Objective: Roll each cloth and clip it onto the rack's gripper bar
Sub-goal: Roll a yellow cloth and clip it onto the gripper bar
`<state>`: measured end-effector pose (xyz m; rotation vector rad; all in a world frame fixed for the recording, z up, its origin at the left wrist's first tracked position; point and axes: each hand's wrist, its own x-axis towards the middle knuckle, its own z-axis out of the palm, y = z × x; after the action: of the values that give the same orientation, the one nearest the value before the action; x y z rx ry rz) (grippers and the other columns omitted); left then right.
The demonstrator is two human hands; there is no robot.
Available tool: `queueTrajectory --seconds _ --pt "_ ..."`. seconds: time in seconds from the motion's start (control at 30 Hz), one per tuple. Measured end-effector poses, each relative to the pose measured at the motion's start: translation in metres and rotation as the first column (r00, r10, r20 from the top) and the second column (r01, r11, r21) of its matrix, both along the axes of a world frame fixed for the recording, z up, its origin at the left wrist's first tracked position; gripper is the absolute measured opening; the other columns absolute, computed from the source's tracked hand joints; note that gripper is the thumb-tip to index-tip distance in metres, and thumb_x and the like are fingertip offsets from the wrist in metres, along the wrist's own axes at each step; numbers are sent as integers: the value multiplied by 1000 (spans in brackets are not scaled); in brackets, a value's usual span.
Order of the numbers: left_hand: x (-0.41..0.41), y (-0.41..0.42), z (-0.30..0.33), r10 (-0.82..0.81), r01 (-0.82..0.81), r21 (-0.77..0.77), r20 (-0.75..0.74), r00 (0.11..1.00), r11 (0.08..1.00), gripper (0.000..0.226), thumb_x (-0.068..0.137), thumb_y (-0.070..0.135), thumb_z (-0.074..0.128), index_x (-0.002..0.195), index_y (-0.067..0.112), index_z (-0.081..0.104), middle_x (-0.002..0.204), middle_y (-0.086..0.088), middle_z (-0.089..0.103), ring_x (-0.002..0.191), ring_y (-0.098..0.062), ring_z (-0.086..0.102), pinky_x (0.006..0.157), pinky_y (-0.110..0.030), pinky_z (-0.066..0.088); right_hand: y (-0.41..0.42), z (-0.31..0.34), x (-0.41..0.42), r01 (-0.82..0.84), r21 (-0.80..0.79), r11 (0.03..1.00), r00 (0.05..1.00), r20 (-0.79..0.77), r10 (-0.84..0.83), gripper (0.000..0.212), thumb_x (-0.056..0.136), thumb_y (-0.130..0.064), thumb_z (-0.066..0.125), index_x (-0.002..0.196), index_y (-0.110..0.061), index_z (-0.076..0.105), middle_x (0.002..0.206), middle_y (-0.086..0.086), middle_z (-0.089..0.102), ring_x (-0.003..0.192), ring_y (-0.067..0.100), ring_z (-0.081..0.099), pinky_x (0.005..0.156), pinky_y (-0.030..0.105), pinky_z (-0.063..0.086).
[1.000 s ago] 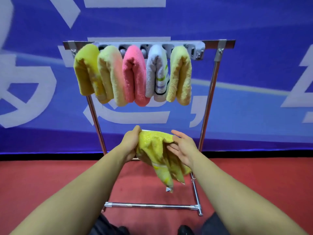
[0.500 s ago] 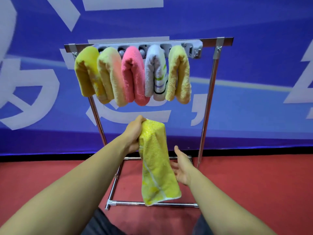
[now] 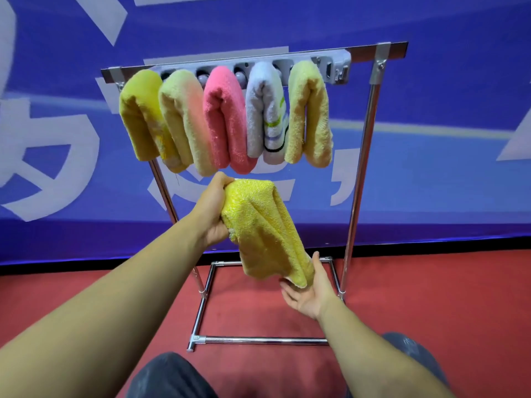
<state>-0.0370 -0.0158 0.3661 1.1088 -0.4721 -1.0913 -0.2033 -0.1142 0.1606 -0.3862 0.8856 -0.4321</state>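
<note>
The left hand (image 3: 211, 214) grips the top of a yellow cloth (image 3: 264, 231) below the five rolled cloths (image 3: 227, 119) clipped on the rack's gripper bar (image 3: 334, 70). The right hand (image 3: 311, 293), palm up with fingers loosely spread, cradles the cloth's hanging lower end.

Lighting: bright, even, seemingly overhead — no hard shadows on the red floor (image 3: 431, 297). Glare: thin highlights along the chrome rack (image 3: 357, 179) posts and base tubes. Focus: sharp around the left hand (image 3: 211, 214) gripping the yellow cloth (image 3: 258, 222); softer toward the frame edges. Distortion: wide-angle — forearms swell near the bottom corners, banner (image 3: 431, 139) lines bow.
</note>
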Motion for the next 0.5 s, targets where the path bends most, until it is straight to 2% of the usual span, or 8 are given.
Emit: queueTrajectory --seconds 0.07,0.17,0.2,0.27,0.33,0.4,0.43,0.5 --pt "6 1 -1 0 1 1 -6 1000 1000 28 94 28 44 78 9 56 68 -8 54 64 -23 58 70 -36 51 -5 8 6 70 -5 998 992 110 -69 64 85 -71 58 134 -31 63 123 6 72 112 28 67 90 38 54" --pt "18 4 -10 31 -30 22 -25 999 999 26 93 29 46 79 9 54 71 -9 54 66 -24 58 71 -37 52 -7 13 16 87 -54 995 984 159 -78 48 94 -38 67 138 -19 59 122 13 71 122 32 62 106 47 48" --pt "23 5 -14 41 -40 38 -28 999 999 24 92 30 47 81 10 53 73 -10 54 68 -25 59 72 -37 52 -7 14 19 80 -71 994 985 160 -68 54 92 -29 71 142 -19 54 123 16 70 126 34 60 108 51 45" --pt "32 9 -27 54 -50 94 -36 998 994 19 86 29 49 83 11 52 77 -11 53 72 -27 59 73 -38 52 -10 15 22 134 -107 985 985 123 -120 84 82 -19 82 152 -28 36 125 16 69 123 39 61 103 62 46" --pt "35 14 -40 67 -61 159 -34 997 985 19 85 28 47 81 10 52 76 -11 53 70 -28 58 70 -37 52 -14 24 20 209 -139 968 976 87 -198 85 90 -14 74 155 -38 23 116 9 70 110 36 67 94 68 48" --pt "34 20 -52 74 -63 184 -56 996 981 26 90 26 41 79 6 54 71 -12 57 61 -28 61 60 -32 56 -25 25 22 224 -133 965 974 66 -217 72 93 -15 70 154 -25 33 108 8 68 94 30 70 77 53 59" --pt "34 22 -58 81 -68 197 -61 995 978 31 93 27 40 80 4 57 70 -14 61 59 -29 64 57 -32 57 -29 28 21 186 -134 973 981 80 -177 75 87 -20 78 151 -18 39 110 11 69 94 32 72 72 49 60" --pt "34 23 -69 55 -32 221 -95 994 975 45 100 36 44 85 0 66 80 -21 71 71 -33 72 66 -38 60 -33 31 21 111 -164 980 993 66 -102 100 65 -29 95 149 -11 42 121 19 66 106 40 70 77 55 60"
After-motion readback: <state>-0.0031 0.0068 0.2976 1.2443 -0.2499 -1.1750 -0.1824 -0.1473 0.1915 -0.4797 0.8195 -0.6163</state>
